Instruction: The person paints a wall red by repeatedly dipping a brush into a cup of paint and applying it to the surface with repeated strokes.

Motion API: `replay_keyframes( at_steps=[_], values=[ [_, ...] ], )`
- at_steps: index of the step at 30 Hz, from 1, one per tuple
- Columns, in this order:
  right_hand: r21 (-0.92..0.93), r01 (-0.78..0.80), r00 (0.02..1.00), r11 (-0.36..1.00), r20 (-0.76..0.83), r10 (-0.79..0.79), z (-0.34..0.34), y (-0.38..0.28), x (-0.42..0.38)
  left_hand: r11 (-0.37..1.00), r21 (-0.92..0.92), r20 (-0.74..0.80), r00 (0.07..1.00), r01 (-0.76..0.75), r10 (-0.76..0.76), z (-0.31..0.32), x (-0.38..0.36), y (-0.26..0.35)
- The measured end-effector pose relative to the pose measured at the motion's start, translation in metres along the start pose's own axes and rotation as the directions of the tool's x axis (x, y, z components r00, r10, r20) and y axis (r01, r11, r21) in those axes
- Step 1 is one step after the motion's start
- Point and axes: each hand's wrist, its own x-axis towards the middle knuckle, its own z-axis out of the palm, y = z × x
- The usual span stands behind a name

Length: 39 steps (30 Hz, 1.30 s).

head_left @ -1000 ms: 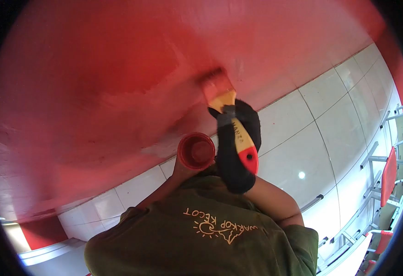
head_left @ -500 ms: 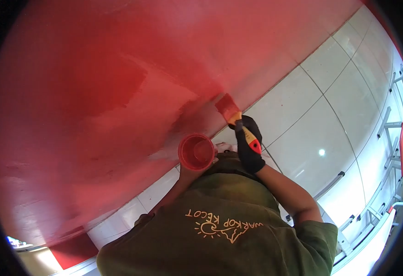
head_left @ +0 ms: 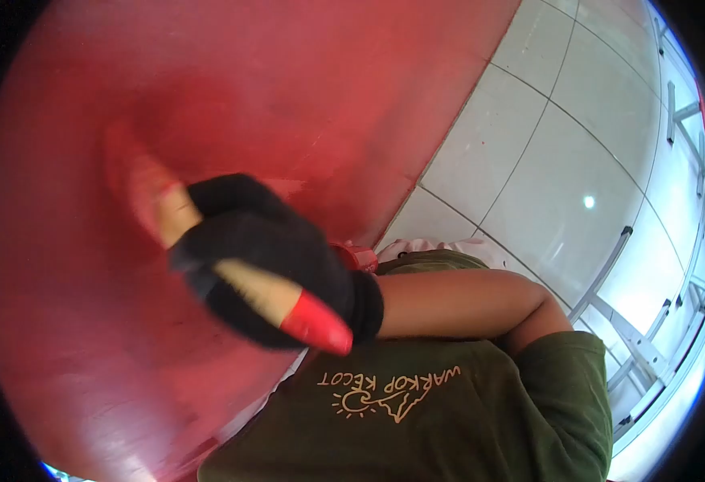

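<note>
The red painted wall (head_left: 232, 88) fills the view from about 7 o'clock round to 12 o'clock, its surface blotchy, with lighter and darker patches. White floor tiles (head_left: 553, 185) with dark joints take up the side from 1 to 4 o'clock, and a pale metal frame (head_left: 634, 337) stands over them at 4 o'clock. The person's olive-green shirt (head_left: 449, 418), with yellow lettering on it, covers the lower part of the view at 5 to 6 o'clock. The bare right forearm runs across above it. The right hand (head_left: 272, 273), in a black glove, sits at the centre, close to the camera and blurred; its fingers are curled tight round the handle of a paintbrush (head_left: 288, 309). The handle is cream with a red end pointing to 5 o'clock. The brush's red-stained bristle end lies against the wall at 10 o'clock. The left hand is hidden behind the glove, so its fingers cannot be judged.
</note>
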Motion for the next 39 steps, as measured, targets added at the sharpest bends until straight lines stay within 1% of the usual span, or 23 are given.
replay_keyframes(
  at_steps=[2, 3, 5, 7, 8, 10, 11, 13, 17, 18, 19, 20, 22, 23, 25, 26, 27, 30, 31, 32, 35, 37, 39],
  values=[
    [-0.445, 0.071, 0.983, 0.893, 0.185, 0.014, -0.041, 0.029, -0.016, 1.0, 0.003, 0.006, 1.0, 0.005, -0.005, -0.001, 0.001, -0.003],
    [-0.351, 0.037, 0.999, 0.936, 0.015, -0.034, -0.057, 0.052, -0.038, 1.0, 0.004, 0.002, 1.0, 0.01, -0.01, -0.001, 0.0, -0.004],
    [-0.468, -0.178, 0.973, 0.865, 0.05, 0.227, -0.118, 0.066, -0.078, 1.0, 0.007, -0.012, 1.0, 0.025, -0.025, -0.001, -0.002, -0.005],
    [-0.337, -0.5, 0.865, 0.798, -0.163, 0.474, -0.155, 0.073, -0.114, 0.999, 0.015, -0.024, 0.999, 0.045, -0.045, -0.003, -0.007, -0.004],
    [-0.329, -0.501, 0.865, 0.8, -0.165, 0.473, -0.159, 0.072, -0.118, 0.999, 0.02, -0.03, 0.998, 0.05, -0.049, -0.004, -0.007, -0.004],
    [-0.302, -0.662, 0.745, 0.686, -0.369, 0.556, -0.159, 0.07, -0.118, 0.999, 0.025, -0.047, 0.998, 0.043, -0.042, -0.001, -0.006, -0.001],
    [-0.296, -0.662, 0.744, 0.689, -0.369, 0.557, -0.155, 0.073, -0.118, 0.999, 0.021, -0.066, 0.997, 0.037, -0.036, 0.001, -0.006, 0.0],
    [-0.445, -0.468, 0.88, 0.764, -0.312, 0.357, -0.124, 0.072, -0.09, 0.999, 0.007, -0.069, 0.997, 0.045, -0.044, -0.005, -0.006, -0.005],
    [-0.234, -0.214, 0.959, 0.948, -0.236, 0.158, -0.048, 0.039, -0.017, 0.991, -0.094, -0.064, 0.993, 0.091, -0.098, -0.007, -0.009, -0.017],
    [-0.272, -0.047, 0.989, 0.961, -0.148, 0.007, -0.038, 0.029, 0.002, 0.987, -0.121, -0.061, 0.992, 0.106, -0.114, -0.006, -0.01, -0.02],
    [-0.293, 0.122, 0.988, 0.948, -0.056, -0.144, -0.031, 0.022, 0.017, 0.982, -0.148, -0.057, 0.99, 0.121, -0.131, -0.006, -0.011, -0.023],
    [-0.291, 0.12, 0.988, 0.949, -0.055, -0.142, -0.026, 0.017, 0.025, 0.975, -0.174, -0.053, 0.988, 0.137, -0.148, -0.006, -0.012, -0.027],
    [0.003, 0.294, 0.938, 0.956, -0.192, -0.288, -0.019, 0.013, 0.035, 0.961, -0.221, -0.045, 0.982, 0.167, -0.182, -0.007, -0.014, -0.033],
    [0.005, 0.294, 0.939, 0.956, -0.188, -0.288, -0.023, 0.018, 0.03, 0.952, -0.248, -0.041, 0.98, 0.179, -0.195, -0.006, -0.013, -0.037],
    [-0.005, -0.081, 0.976, 0.997, -0.201, 0.079, -0.053, 0.041, -0.003, 0.93, -0.308, -0.034, 0.974, 0.202, -0.223, 0.0, -0.013, -0.045],
    [-0.009, -0.271, 0.942, 0.963, -0.208, 0.263, -0.072, 0.053, -0.022, 0.916, -0.338, -0.032, 0.971, 0.214, -0.239, 0.004, -0.013, -0.049],
    [-0.12, -0.432, 0.899, 0.894, -0.129, 0.418, -0.1, 0.061, -0.042, 0.902, -0.367, -0.028, 0.966, 0.227, -0.255, 0.008, -0.014, -0.053],
    [-0.003, -0.594, 0.76, 0.804, -0.33, 0.56, -0.145, 0.079, -0.102, 0.869, -0.427, -0.029, 0.956, 0.251, -0.291, 0.014, -0.009, -0.049],
    [-0.001, -0.599, 0.757, 0.801, -0.326, 0.566, -0.154, 0.074, -0.106, 0.978, -0.166, 0.016, 0.992, 0.125, -0.124, 0.007, 0.006, -0.026],
    [-0.073, -0.652, 0.725, 0.755, -0.35, 0.593, -0.162, 0.069, -0.108, 0.994, 0.098, 0.107, 0.994, -0.041, 0.03, 0.004, 0.014, -0.01],
    [-0.182, -0.711, 0.685, 0.68, -0.398, 0.61, -0.156, 0.061, -0.098, 0.996, 0.045, 0.013, 0.997, -0.08, 0.079, 0.007, 0.013, -0.003],
    [-0.327, -0.656, 0.755, 0.68, -0.321, 0.573, -0.131, 0.047, -0.07, 0.998, -0.056, 0.0, 0.999, -0.034, 0.035, 0.013, 0.006, -0.017],
    [-0.296, -0.517, 0.855, 0.803, -0.219, 0.47, -0.098, 0.043, -0.038, 0.987, -0.159, -0.031, 1.0, -0.001, -0.004, 0.017, 0.006, -0.017]
  ],
)
